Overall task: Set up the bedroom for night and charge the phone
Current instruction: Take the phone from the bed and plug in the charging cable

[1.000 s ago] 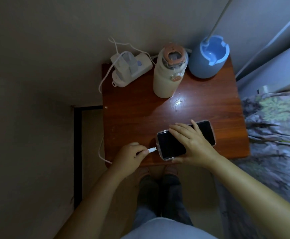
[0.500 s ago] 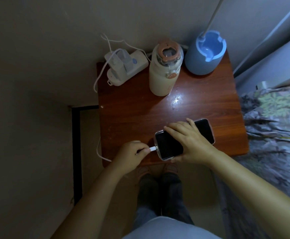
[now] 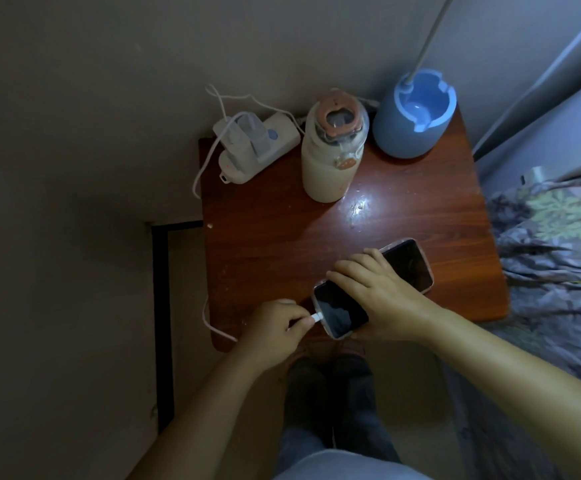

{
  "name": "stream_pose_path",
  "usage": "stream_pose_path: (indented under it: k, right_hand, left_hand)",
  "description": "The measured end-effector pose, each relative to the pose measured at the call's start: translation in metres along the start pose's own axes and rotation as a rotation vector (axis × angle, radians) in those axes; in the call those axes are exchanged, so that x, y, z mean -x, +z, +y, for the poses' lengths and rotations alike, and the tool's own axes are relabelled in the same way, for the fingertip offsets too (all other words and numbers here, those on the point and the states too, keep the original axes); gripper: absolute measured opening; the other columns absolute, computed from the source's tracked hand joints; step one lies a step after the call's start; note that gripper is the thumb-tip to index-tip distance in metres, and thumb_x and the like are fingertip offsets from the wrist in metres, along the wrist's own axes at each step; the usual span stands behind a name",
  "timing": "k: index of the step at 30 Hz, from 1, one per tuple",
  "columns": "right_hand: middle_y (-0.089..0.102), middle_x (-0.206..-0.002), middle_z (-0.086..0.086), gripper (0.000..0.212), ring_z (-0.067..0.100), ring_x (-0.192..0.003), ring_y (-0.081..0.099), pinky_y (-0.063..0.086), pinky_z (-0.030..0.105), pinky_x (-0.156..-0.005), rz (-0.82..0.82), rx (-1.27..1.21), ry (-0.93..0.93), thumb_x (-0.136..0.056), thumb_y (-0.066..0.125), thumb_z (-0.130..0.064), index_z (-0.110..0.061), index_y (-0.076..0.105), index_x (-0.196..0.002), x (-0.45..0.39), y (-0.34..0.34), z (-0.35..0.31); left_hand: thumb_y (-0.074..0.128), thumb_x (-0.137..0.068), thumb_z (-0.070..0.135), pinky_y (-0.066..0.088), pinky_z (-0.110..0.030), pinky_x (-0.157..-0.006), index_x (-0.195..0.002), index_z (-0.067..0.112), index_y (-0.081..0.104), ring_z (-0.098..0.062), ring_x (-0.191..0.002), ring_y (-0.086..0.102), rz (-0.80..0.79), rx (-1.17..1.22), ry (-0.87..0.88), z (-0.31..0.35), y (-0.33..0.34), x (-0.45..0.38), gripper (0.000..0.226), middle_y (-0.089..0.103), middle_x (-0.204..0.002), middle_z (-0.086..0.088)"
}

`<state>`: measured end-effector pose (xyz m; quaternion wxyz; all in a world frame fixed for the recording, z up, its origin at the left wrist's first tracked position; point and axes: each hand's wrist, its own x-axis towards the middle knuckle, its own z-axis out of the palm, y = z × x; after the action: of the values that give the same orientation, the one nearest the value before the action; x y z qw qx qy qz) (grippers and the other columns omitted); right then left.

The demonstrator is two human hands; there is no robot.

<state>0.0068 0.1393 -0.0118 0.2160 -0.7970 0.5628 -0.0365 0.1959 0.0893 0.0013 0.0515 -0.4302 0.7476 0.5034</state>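
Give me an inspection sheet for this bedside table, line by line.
Surface: wooden table, glossy, a light glare near the middle.
Job's things: phone flat near the front edge, screen dark; white plug at its port.
Clutter: cream bottle, blue pot, white power strip along the back.
Hands: left hand pinches the plug; right hand holds the phone down.
Cables: white cable loops off the front left edge.
Surroundings: wall behind, patterned bedding on the right.
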Motion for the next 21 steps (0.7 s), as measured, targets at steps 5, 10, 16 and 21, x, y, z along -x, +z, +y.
stream_pose_path:
  k: [5, 10, 16, 21]
  right_hand:
    - [0.067, -0.108, 0.004, 0.091, 0.023, -0.107, 0.055, 0.035, 0.049, -0.094, -0.032, 0.203, -0.102, -0.035, 0.085, -0.044, -0.013, 0.053, -0.114, -0.001, -0.006, 0.001]
    - [0.038, -0.143, 0.006, 0.075, 0.029, -0.136, 0.024, -0.004, 0.057, -0.103, -0.292, 0.184, -0.077, -0.071, 0.066, -0.006, -0.018, 0.03, -0.135, -0.001, -0.024, 0.008]
    - [-0.007, -0.154, -0.004, 0.081, 0.027, -0.138, -0.02, -0.011, 0.059, -0.108, -0.496, 0.151, 0.144, -0.081, 0.052, -0.002, -0.027, 0.002, -0.14, 0.005, -0.037, 0.016]
    - [0.056, -0.119, 0.028, 0.062, 0.048, -0.11, 0.051, 0.044, 0.059, -0.088, 0.18, -0.026, 0.61, -0.058, 0.075, -0.011, 0.001, 0.051, -0.114, 0.021, -0.01, -0.009]
  left_hand:
    - [0.051, -0.087, 0.017, 0.027, -0.018, -0.052, -0.077, 0.005, 0.065, -0.002, -0.058, 0.04, -0.028, -0.018, -0.008, 0.002, 0.011, 0.005, 0.02, 0.04, -0.06, 0.012]
    - [0.044, -0.087, 0.029, 0.041, -0.031, -0.072, -0.091, 0.01, 0.064, -0.025, -0.086, 0.056, 0.033, -0.25, 0.013, 0.007, 0.014, -0.002, 0.028, 0.062, -0.088, -0.008]
    - [0.045, -0.076, 0.031, 0.05, -0.057, -0.08, -0.1, 0.006, 0.061, -0.046, -0.102, 0.057, 0.281, -0.475, -0.188, -0.018, -0.004, -0.008, 0.039, 0.062, -0.11, -0.027]
    - [0.036, -0.083, 0.047, 0.046, -0.053, -0.09, -0.098, 0.009, 0.059, -0.034, -0.111, 0.045, 0.317, -0.416, -0.094, -0.045, 0.007, 0.02, 0.047, 0.062, -0.112, -0.025]
